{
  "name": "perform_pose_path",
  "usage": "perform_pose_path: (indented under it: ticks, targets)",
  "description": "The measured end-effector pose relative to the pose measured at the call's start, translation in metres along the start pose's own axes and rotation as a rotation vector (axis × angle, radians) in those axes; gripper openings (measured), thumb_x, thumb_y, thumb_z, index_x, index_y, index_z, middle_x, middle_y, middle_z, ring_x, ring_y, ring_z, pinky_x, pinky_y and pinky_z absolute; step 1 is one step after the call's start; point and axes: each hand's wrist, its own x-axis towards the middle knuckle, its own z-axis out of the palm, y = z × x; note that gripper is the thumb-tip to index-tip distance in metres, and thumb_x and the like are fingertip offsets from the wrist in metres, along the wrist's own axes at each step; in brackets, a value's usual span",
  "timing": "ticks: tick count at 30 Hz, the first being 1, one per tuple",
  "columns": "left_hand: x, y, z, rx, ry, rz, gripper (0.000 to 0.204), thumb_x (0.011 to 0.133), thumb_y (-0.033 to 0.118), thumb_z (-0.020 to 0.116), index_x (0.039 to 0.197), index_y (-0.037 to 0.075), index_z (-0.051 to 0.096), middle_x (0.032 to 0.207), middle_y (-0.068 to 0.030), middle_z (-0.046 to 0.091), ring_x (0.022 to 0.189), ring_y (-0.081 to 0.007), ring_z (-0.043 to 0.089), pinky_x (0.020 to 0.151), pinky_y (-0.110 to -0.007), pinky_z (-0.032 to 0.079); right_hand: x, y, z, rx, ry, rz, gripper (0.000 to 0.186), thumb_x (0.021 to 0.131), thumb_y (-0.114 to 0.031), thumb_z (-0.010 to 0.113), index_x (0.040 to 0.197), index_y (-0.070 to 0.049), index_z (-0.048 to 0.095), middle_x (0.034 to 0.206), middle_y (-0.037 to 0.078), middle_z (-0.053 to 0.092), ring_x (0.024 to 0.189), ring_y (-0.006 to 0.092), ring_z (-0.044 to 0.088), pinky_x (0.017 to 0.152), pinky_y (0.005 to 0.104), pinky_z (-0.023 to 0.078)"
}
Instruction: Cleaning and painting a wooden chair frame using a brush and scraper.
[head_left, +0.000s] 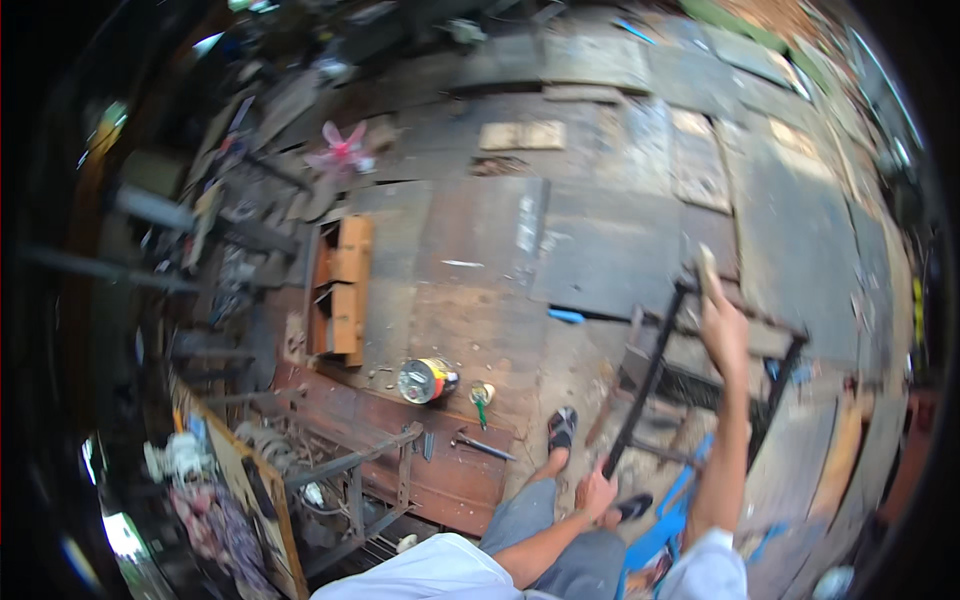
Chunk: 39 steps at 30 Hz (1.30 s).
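Observation:
A dark metal frame (pixel 648 375) with long legs and crossbars, like that of a stool or small table, stands tilted in front of me. My left hand (pixel 597 492) is closed round the lower end of its near-left black bar. Stretched far forward, my right hand (pixel 724 328) is at the frame's far corner. Its fingers look closed, with a pale slim thing (pixel 707 268) showing at their tip; blur hides what it is. Left of my feet are a paint can (pixel 428 381), a small pot with a green-handled tool (pixel 482 396) and a hammer (pixel 484 446).
An orange-brown wooden box (pixel 350 290) lies left. A rusty metal stand (pixel 358 475) and a leaning board (pixel 255 495) are at lower left. Wooden boards (pixel 610 235) cover the ground. A blue thing (pixel 566 315) lies beyond my feet, a pink pinwheel-like object (pixel 342 147) farther off.

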Motion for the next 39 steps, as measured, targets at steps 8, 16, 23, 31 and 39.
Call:
perform_pose_path:
  ticks: [8,16,23,31,39]
  targets:
    - [0.003,0.022,-0.028,-0.006,0.221,0.157,0.037,0.083,0.021,0.061,0.118,0.011,0.055,0.083,-0.0235,0.066,0.079,-0.043,0.063,0.07,-0.051,0.048,0.01,0.002,-0.014,0.014,0.117,-0.038,0.044,0.091,-0.026,0.049,0.135,-0.021,0.045,0.094,0.024,0.064,0.085,0.0431,0.062,0.074,0.0491,0.049]
    - [-0.007,0.018,-0.015,-0.011,0.208,0.222,0.034,0.083,0.02,0.061,0.115,0.009,0.055,0.082,-0.0222,0.066,0.079,-0.0424,0.063,0.07,-0.05,0.047,-0.132,0.165,-0.09,-0.044,0.354,0.132,0.059,0.089,-0.017,0.057,0.144,-0.027,0.036,0.094,0.017,0.065,0.078,0.0307,0.064,0.072,0.0434,0.051]
    - [-0.003,0.016,-0.025,-0.059,0.198,0.179,0.037,0.083,0.021,0.062,0.117,0.008,0.055,0.083,-0.0226,0.066,0.078,-0.0418,0.064,0.068,-0.05,0.047,-0.076,0.168,-0.065,-0.469,0.282,0.153,0.048,0.094,-0.026,0.051,0.14,-0.037,0.041,0.071,0.021,0.058,0.058,0.0369,0.06,0.052,0.0456,0.049]
    - [-0.008,0.007,-0.024,-0.086,0.144,0.15,0.039,0.083,0.02,0.062,0.119,0.008,0.054,0.089,-0.0243,0.066,0.083,-0.0438,0.063,0.072,-0.05,0.048,0.007,0.168,-0.128,-0.466,0.307,0.045,0.042,0.095,-0.033,0.047,0.137,-0.031,0.043,0.075,0.023,0.064,0.071,0.042,0.064,0.061,0.0523,0.05]
    - [-0.012,0.035,-0.013,-0.138,0.05,0.141,0.04,0.084,0.019,0.061,0.122,0.009,0.052,0.092,-0.025,0.065,0.086,-0.0444,0.062,0.073,-0.051,0.048,0.028,0.197,-0.122,-0.65,0.057,0.145,0.042,0.094,-0.037,0.048,0.136,-0.037,0.044,0.084,0.024,0.065,0.079,0.0415,0.065,0.066,0.0516,0.051]
